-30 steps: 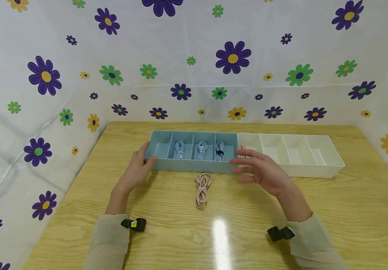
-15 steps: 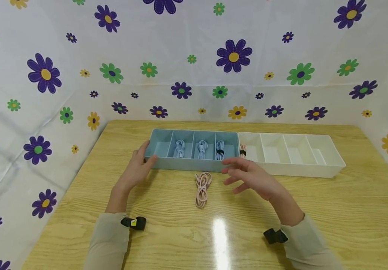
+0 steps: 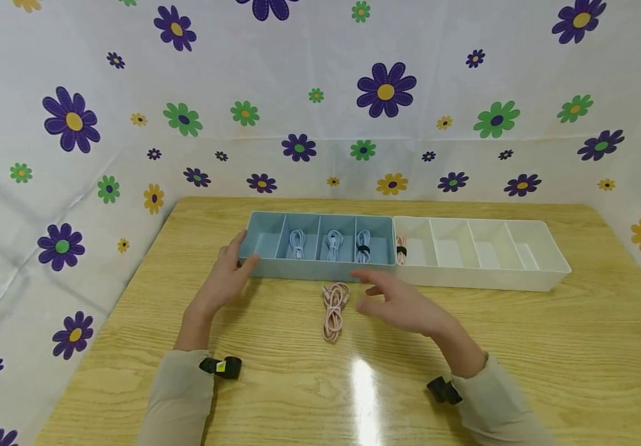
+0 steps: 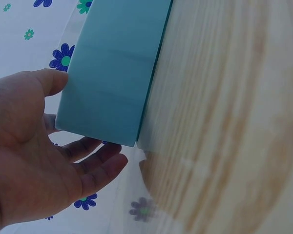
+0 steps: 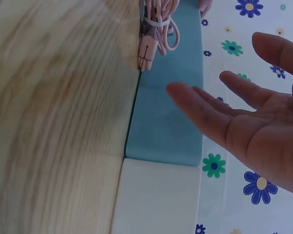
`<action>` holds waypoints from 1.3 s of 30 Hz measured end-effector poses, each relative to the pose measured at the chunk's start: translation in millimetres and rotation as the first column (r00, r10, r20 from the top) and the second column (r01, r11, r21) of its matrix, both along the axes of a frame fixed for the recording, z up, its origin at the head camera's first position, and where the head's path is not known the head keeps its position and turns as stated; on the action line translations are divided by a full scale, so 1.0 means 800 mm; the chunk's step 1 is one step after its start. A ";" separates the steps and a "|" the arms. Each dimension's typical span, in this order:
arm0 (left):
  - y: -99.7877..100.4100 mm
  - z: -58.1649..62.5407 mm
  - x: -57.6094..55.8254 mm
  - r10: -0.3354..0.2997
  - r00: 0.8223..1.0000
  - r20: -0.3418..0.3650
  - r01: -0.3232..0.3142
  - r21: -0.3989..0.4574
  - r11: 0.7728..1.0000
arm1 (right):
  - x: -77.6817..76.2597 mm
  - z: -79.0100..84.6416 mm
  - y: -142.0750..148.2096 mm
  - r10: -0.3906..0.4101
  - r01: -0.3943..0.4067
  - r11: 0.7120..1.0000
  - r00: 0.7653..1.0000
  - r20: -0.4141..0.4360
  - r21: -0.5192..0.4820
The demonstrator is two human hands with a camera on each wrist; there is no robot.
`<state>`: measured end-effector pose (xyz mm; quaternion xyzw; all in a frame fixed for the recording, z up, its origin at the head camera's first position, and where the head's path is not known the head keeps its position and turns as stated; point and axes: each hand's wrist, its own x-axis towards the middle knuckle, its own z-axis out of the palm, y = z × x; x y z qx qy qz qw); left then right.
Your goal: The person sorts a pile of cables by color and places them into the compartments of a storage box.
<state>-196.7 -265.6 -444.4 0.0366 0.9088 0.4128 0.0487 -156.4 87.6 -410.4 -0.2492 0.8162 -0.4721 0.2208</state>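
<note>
My left hand rests at the left end of a blue divided storage box. Its thumb touches the front rim; in the left wrist view the fingers lie loosely beside the box's end. A bundled pink cable lies on the table in front of the box. My right hand hovers just right of that cable, holding nothing, its fingers loosely extended. In the right wrist view a gap separates the fingertips from the pink cable.
Bundled blue cables lie in three of the blue box's compartments; its leftmost holds none. A white divided box adjoins on the right, with a black-strapped pink cable in its leftmost compartment. A flowered cloth hangs behind the wooden table.
My right hand has moved left and down, from in front of the white box's left end toward the pink cable on the table. My left hand has stayed at the blue box's end.
</note>
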 end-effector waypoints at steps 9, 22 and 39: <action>0.005 0.003 -0.002 0.015 1.000 0.025 -0.015 0.011 1.000 | 0.009 -0.009 -0.021 0.072 -0.055 0.991 0.988 -0.137 0.123; 0.008 0.003 -0.001 0.005 1.000 0.013 -0.005 0.018 1.000 | 0.014 -0.015 -0.047 0.117 -0.058 0.956 0.975 -0.191 0.288; 0.002 0.004 0.001 0.016 0.999 0.029 -0.016 0.027 1.000 | 0.003 -0.016 -0.086 0.028 0.107 0.880 0.961 -0.274 0.463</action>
